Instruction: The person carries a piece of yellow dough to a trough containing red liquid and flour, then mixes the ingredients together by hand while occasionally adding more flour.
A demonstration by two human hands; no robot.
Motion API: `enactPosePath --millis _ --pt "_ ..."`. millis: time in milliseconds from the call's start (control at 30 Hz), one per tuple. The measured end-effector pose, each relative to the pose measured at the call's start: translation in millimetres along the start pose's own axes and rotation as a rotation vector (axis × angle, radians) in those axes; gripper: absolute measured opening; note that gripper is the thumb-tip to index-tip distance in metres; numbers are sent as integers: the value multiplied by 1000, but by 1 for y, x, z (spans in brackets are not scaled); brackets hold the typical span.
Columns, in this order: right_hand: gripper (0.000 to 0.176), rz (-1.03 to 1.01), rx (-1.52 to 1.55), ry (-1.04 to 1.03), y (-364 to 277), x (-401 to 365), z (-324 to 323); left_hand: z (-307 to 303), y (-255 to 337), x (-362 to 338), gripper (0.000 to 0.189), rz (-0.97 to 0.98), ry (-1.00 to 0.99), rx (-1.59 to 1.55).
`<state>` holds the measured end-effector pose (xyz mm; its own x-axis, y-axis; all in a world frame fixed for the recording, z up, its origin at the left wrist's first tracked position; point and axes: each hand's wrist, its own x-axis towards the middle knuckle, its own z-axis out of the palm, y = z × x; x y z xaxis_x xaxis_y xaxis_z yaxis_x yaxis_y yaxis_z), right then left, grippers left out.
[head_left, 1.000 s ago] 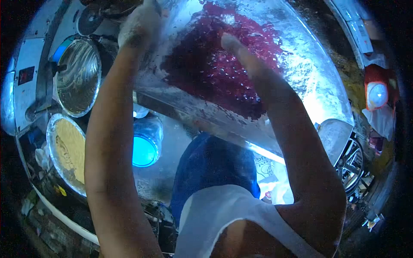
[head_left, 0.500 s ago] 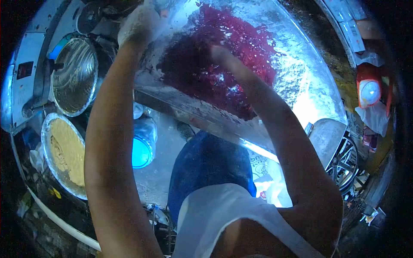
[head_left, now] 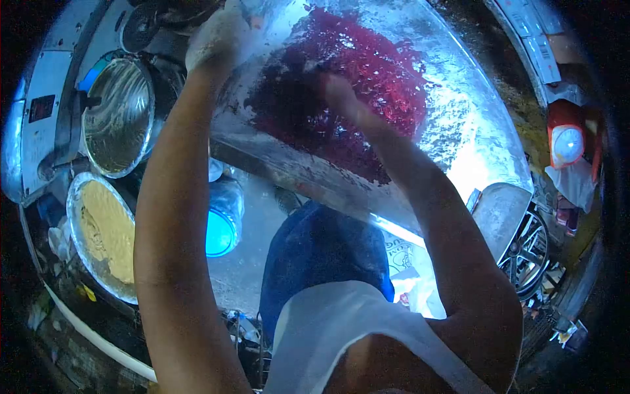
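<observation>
A glossy dark-red wet mass [head_left: 387,85] is spread over a pale metal-looking worktop [head_left: 453,118] in front of me. My right hand [head_left: 305,82] is down in its darker left part, so coated or shadowed that the fingers do not show. White powder or paste covers my left hand [head_left: 216,36], which is at the far left side of the worktop near the top of the view. Its fingers are smeared by motion, and I cannot tell whether they grip anything.
To the left are a metal mixing bowl [head_left: 118,118] beside a machine and a round pan of yellowish paste [head_left: 108,230]. Below the worktop edge is a clear jar with a blue lid [head_left: 221,233]. A metal scoop [head_left: 502,210] lies at the right corner, near a spoked wheel [head_left: 528,249].
The view has shifted slightly. My right hand has moved a little within the red mass, which stays spread out; my left hand remains at the far left side.
</observation>
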<state>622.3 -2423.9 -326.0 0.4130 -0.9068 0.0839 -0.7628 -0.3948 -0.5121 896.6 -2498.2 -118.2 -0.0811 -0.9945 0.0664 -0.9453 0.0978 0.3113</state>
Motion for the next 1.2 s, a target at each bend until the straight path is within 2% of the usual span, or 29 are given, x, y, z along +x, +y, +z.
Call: enactPosePath --millis 67,100,233,267,367,433,500,633,733,833,1000,1033,1067,1167,1200 --pt "24 70 -146 -224 -11 54 6 -1 1 1 45 4 1 22" --pt "24 71 -139 -220 -19 68 26 -1 0 2 45 4 4 38" --pt "34 -224 -492 -622 8 82 137 -3 -4 2 46 80 -32 4" --pt "34 -220 -493 -623 11 68 147 -1 -5 5 45 65 -41 26" --pt "37 180 334 -237 -2 -8 150 1 -6 5 44 37 -31 12" --pt "39 308 582 -92 -12 -44 109 1 -1 6 44 27 -17 -28" --pt "29 215 232 -326 -24 -58 28 2 3 5 44 -13 7 -14" --pt "26 181 -48 -161 16 -54 -12 7 -6 9 45 24 -27 -10" --pt "25 181 -165 -187 53 -27 -3 4 -7 7 44 48 -45 -41" --pt "23 75 -269 -266 73 -44 40 0 0 2 44 6 -10 -11" --pt "20 77 -288 -193 52 -93 59 0 1 1 44 -42 -30 32" --pt "20 100 -282 -173 45 -89 51 3 -4 2 43 31 13 10" --pt "20 131 -272 -152 38 -82 43 6 -8 2 43 107 55 -13" --pt "18 252 -213 -173 4 -23 14 8 -9 7 42 73 3 16" --pt "20 331 -166 -320 -6 6 10 4 -6 7 42 79 4 18"
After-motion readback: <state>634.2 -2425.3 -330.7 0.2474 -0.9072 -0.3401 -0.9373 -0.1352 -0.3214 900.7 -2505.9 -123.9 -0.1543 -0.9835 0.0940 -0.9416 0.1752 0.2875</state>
